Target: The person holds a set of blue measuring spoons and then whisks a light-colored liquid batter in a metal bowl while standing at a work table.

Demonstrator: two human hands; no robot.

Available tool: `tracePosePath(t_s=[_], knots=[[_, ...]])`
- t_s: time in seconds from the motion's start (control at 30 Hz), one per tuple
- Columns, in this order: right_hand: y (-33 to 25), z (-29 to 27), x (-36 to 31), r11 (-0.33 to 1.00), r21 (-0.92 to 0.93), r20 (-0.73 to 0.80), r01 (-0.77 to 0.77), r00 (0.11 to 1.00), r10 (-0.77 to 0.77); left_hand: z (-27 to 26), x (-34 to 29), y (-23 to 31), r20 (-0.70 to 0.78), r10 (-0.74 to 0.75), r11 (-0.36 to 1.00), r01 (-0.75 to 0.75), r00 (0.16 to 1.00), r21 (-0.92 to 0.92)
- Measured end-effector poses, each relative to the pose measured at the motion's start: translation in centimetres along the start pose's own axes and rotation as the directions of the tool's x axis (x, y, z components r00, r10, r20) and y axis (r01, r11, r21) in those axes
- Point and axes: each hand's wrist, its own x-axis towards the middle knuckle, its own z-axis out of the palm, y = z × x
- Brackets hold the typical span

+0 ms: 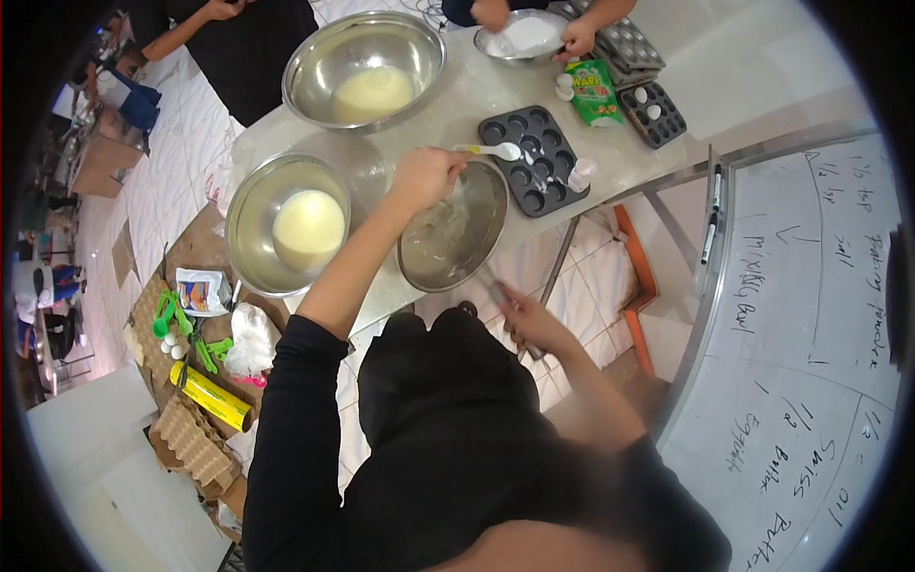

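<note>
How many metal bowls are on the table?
4: one under the left hand at the near edge, one left of it, one behind, one at the far end.

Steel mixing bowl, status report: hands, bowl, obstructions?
Left hand closed, over the steel mixing bowl. Right hand grips a blurred utensil at the rim. White spoon and muffin tin beside it.

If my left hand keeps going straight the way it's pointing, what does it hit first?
Probably the dark muffin tray. The left hand, above the near steel bowl, points up and right along the white spoon it appears to hold, whose tip already overlaps the tray's edge. Height is unclear.
</note>
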Motion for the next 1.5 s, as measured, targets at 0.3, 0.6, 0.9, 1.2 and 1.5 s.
tracePosePath(t_s=[0.3, 0.6, 0.9, 1.2, 1.5], knots=[[-0.7, -1.4, -1.2, 0.918, 0.359, 0.405, -0.168, 0.914, 0.009, -0.7, 0.2, 0.6, 0.051, 0.018, 1.000, -0.019, 0.999, 0.009], [1.2, -1.3, -1.4, 0.945, 0.309, 0.254, -0.108, 0.967, 0.028, -0.9, 0.1, -0.3, 0.031, -0.046, 0.999, 0.046, 0.998, 0.018], [-1.1, -1.0, -2.1, 0.978, 0.153, 0.352, -0.140, 0.933, 0.079, -0.3, 0.3, 1.2, 0.080, -0.002, 1.000, 0.000, 0.997, 0.025], [1.7, -1.6, -0.2, 0.983, 0.182, 0.134, 0.026, 0.990, -0.051, 0.0, 0.8, 0.8, 0.063, -0.036, 0.999, 0.038, 0.997, -0.022], [-0.5, -0.2, -0.3, 0.998, 0.026, 0.003, -0.054, 0.999, 0.054, -0.8, 1.3, 1.4, 0.136, 0.019, 1.000, -0.016, 0.990, -0.025]])
